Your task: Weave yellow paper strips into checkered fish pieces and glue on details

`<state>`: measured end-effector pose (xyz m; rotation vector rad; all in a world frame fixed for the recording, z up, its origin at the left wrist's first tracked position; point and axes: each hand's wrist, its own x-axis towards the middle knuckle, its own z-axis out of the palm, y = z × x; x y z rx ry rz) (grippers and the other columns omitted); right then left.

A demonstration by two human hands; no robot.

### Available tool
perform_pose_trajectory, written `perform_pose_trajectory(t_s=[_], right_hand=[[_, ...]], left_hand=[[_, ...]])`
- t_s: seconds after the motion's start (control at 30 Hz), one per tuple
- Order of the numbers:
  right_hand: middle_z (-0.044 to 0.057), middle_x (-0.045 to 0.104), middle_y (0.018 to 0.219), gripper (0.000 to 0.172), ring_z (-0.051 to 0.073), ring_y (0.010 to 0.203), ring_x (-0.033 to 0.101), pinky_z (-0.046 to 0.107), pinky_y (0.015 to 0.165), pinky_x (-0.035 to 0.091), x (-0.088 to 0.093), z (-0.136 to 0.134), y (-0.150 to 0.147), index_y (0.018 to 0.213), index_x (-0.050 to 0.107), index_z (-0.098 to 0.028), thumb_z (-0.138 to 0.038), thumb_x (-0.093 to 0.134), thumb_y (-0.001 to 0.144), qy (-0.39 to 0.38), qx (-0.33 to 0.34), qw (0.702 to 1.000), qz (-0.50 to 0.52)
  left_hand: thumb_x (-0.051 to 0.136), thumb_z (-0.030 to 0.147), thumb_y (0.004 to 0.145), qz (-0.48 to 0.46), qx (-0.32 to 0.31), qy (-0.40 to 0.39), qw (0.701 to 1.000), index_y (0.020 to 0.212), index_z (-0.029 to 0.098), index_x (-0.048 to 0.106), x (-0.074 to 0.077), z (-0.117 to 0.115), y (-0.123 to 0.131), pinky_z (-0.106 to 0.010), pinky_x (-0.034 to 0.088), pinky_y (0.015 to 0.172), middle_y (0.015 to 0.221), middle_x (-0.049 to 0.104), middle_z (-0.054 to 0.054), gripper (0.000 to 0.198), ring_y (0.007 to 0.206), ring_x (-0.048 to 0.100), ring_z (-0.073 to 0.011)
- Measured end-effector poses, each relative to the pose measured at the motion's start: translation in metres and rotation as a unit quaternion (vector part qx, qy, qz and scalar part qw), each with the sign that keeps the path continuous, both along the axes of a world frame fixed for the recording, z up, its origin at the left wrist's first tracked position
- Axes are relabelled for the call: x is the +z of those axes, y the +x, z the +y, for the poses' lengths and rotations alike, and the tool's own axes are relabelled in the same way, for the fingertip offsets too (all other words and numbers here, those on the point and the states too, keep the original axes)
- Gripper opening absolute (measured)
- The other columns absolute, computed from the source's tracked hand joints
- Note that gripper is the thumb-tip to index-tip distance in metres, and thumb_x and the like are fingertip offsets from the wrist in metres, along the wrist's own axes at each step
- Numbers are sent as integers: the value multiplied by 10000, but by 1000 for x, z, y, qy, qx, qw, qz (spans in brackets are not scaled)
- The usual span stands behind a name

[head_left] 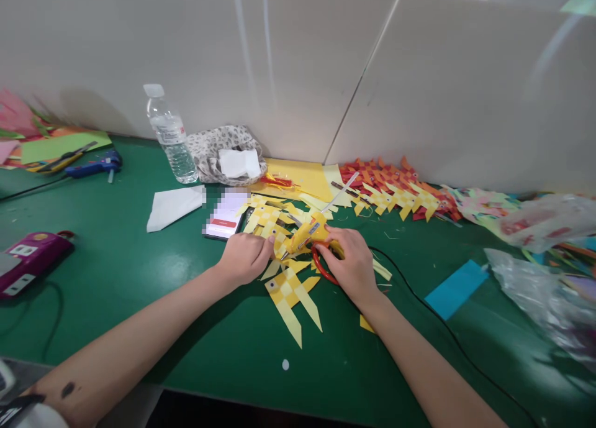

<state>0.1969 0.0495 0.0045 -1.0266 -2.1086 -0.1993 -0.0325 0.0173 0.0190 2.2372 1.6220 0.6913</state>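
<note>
A yellow hot glue gun [307,232] with a clear glue stick out of its back is in my right hand [351,263], fingers closed round the handle. Its nozzle points left, close to a yellow checkered paper fish [279,238]. My left hand [246,257] pinches the edge of that fish. Below the nozzle lies another woven yellow paper fish [288,294] with long pointed tails. Red-handled scissors [325,266] lie beside my right hand, their blades hidden. More yellow paper pieces pile up behind the glue gun.
A phone [226,214], a folded white paper [174,205], a water bottle [172,139] and a patterned pouch [200,151] stand left of the pile. Red and orange paper fish [382,173] line the wall. A black cord [447,325] runs right; a purple power strip [35,260] lies left.
</note>
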Motion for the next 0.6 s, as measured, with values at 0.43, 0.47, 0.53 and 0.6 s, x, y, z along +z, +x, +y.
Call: perform_pose_trajectory(t_s=[0.43,0.47,0.53,0.6], right_hand=[[48,643,780,202,220,888,616,385,751,493,0,1,-1,668,465,-218,-104,577,792,38,17,999,-19],[51,644,782,209,221,885,616,383,748,494,0,1,-1,658,465,-217,-100,577,790,41,17,999,-19],[64,649,802,220,223,880,615,381,742,494,0,1,-1,638,466,-212,-97,582,786,51,16,998,-21],[75,654,826,225,222,875,615,378,737,496,1,0,-1,627,469,-209,-99,583,786,61,14,998,-24]], left_hand=[[220,314,930,13,2,1,1000,668,177,735,0,0,1,-261,339,553,590,685,-49,594,601,616,-159],[219,313,931,14,1,3,1000,667,176,734,-1,0,1,-261,338,554,596,687,-50,594,606,617,-159],[218,313,932,17,-1,7,1000,664,172,731,-1,1,1,-259,338,554,613,690,-56,596,615,618,-159],[215,315,934,20,0,9,1000,654,163,726,-1,1,1,-254,338,548,608,684,-62,602,607,613,-154]])
